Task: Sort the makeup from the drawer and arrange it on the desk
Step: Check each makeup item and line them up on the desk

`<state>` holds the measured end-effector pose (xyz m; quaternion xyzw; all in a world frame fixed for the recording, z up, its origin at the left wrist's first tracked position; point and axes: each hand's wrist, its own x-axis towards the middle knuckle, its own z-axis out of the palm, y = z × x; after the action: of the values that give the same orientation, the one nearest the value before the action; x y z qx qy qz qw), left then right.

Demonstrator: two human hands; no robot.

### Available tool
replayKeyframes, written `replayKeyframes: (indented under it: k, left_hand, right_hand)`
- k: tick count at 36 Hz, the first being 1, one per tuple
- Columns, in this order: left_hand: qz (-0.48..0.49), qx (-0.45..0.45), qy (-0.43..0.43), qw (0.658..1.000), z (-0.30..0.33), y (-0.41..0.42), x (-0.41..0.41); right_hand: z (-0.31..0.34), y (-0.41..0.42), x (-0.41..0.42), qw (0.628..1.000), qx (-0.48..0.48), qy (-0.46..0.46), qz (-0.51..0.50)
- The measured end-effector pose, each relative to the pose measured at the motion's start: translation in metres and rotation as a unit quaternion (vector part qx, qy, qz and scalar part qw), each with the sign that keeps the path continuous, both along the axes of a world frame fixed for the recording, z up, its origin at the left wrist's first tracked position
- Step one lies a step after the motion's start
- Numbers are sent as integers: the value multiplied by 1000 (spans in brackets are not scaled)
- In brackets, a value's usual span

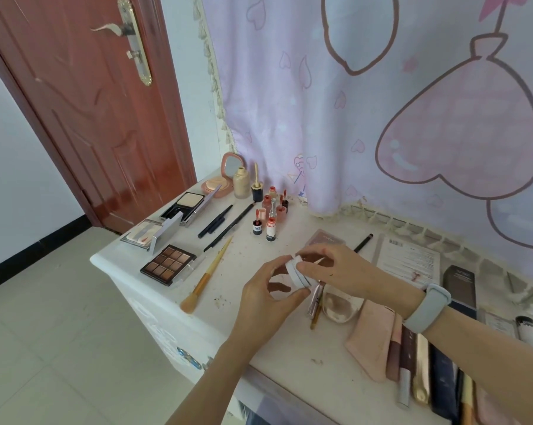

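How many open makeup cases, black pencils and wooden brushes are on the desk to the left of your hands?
Open makeup cases: 4
Black pencils: 2
Wooden-handled brush: 1
Total: 7

We look from our one head camera (wide-angle) forward and steeply down, close above the table (246, 256).

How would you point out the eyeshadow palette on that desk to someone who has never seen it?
Start at the white desk and go to its left corner, nearest the red door. The eyeshadow palette lies open there, just left of the long makeup brush. Unlike the pale compacts behind it, it is a dark tray with nine brown squares.
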<state>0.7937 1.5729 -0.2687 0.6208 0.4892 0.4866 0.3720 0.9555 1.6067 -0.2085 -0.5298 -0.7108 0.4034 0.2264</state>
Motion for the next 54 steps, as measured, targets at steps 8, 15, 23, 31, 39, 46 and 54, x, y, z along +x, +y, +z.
replayKeyframes:
  k: [8, 15, 23, 31, 39, 46, 54]
  left_hand:
    - [-15, -68, -101, 992, 18, 33, 14]
    - [-49, -81, 4, 996, 31, 93, 62]
    - [-52, -75, 198, 976, 22, 148, 99]
    - [3, -24, 360, 932, 6, 160, 102]
    - [9, -37, 343, 939, 10, 145, 96]
    - [35, -15, 265, 963, 5, 109, 63]
    - [32, 6, 387, 922, -3, 69, 29]
  right_hand:
    - [8, 24, 45, 991, 57, 55, -111]
    - [-7, 61, 90, 964, 100, -6, -246]
    - [-32, 96, 105, 952, 142, -147, -229]
    - [-46, 105, 116, 933, 142, -281, -173]
    - [-43, 97, 112, 922, 162, -310, -167]
    - [-33, 78, 83, 920, 242, -294, -90]
    - [-36, 70, 33, 885, 214, -408, -62]
